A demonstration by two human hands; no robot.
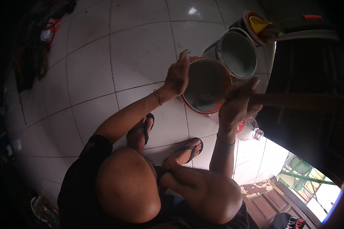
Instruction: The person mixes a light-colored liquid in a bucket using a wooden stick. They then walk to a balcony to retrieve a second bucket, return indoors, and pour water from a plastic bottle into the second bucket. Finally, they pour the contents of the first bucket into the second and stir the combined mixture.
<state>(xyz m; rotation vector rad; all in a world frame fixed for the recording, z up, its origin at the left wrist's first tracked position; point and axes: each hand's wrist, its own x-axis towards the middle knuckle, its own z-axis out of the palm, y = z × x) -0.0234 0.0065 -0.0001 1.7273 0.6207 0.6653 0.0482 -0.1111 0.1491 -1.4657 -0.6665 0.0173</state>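
Note:
An orange-rimmed bucket (pixel 206 84) with a greyish inside is tipped so that its mouth faces me. My left hand (pixel 177 76) presses against its left side, fingers stretched along the rim. On the opposite side my right hand (pixel 237 103) bears on the rim, its thumb and some fingers pointing away from the bucket. Both hands hold the bucket between them. Just beyond it, a second bucket (pixel 237 53) with a pale rim and grey inside touches or nearly touches the first. The undersides of both buckets are hidden.
Farther back stands a dark container (pixel 248 19) with a yellow funnel-like piece (pixel 259 24) in it. A clear plastic bottle (pixel 250 129) lies by my right wrist. A brown wooden bar (pixel 294 100) crosses the dark area at right. White tiles (pixel 141 49) cover the floor.

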